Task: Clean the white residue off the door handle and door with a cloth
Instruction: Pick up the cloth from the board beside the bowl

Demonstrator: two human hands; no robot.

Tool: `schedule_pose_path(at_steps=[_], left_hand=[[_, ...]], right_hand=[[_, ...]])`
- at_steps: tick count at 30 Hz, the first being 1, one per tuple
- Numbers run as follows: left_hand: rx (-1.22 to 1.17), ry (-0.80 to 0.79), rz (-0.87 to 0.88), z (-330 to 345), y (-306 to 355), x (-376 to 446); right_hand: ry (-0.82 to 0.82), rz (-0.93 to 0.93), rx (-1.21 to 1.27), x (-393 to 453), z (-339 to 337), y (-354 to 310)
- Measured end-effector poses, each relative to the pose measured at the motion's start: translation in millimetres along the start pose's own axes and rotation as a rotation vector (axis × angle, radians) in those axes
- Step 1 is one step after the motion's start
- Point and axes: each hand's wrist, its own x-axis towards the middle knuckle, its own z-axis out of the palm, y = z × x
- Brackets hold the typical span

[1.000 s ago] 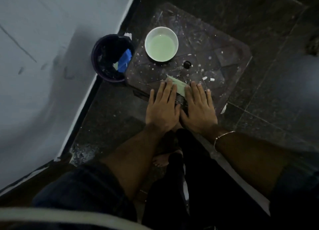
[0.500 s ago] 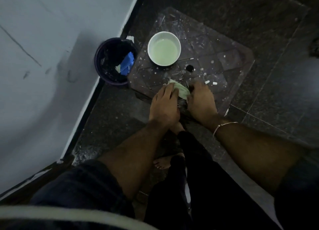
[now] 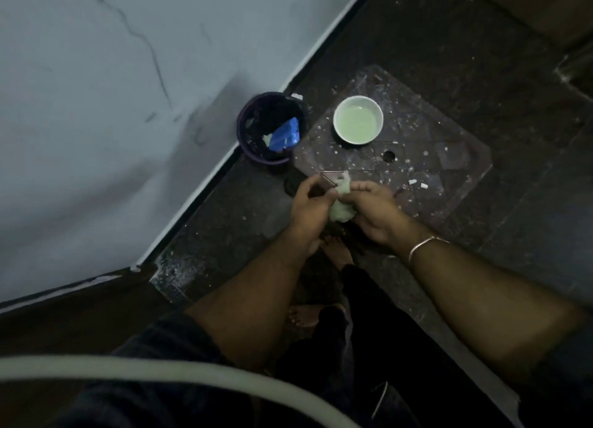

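Observation:
Both my hands are raised above the floor, close together. A crumpled pale green cloth point(image 3: 340, 212) is bunched between them. My right hand point(image 3: 380, 214) pinches the cloth from the right. My left hand point(image 3: 308, 204) grips its left side and also holds a thin dark flat piece with a shiny edge point(image 3: 328, 179); what that piece is cannot be told. Below the hands lies a dark square panel point(image 3: 449, 158) speckled with white residue, with a small round hole point(image 3: 389, 155) in it.
A white bowl point(image 3: 358, 120) of pale green liquid stands on the panel's far part. A dark round bucket point(image 3: 270, 129) with blue material inside sits at the panel's left corner against the grey wall point(image 3: 112, 106). My bare feet point(image 3: 305, 315) stand on the dark tiled floor.
My hands lay flat on the cloth on the panel; they have since gathered it up and lifted it, along with the thin dark piece. The view has pulled back.

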Motion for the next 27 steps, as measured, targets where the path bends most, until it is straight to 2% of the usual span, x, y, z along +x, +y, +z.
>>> schedule_pose_path(at_steps=[3, 7, 9, 15, 21, 27], left_hand=[[-0.069, 0.006, 0.036, -32, 21, -25], [-0.185, -0.014, 0.083, -76, 47, -66], [-0.212, 0.034, 0.139, -99, 59, -88], [-0.324, 0.264, 0.328, -169, 91, -154], [-0.279, 0.586, 0.518, -248, 113, -217], [-0.347, 0.81, 0.672, -317, 113, -274]], right_hand=[[-0.086, -0.089, -0.094, -29, 23, -9], [-0.33, -0.245, -0.231, -75, 56, -19], [-0.433, -0.309, -0.299, -96, 77, -25], [-0.638, -0.486, -0.512, -161, 160, -31], [-0.813, -0.639, -0.66, -231, 247, -24], [-1.002, -0.714, -0.651, -301, 313, 3]])
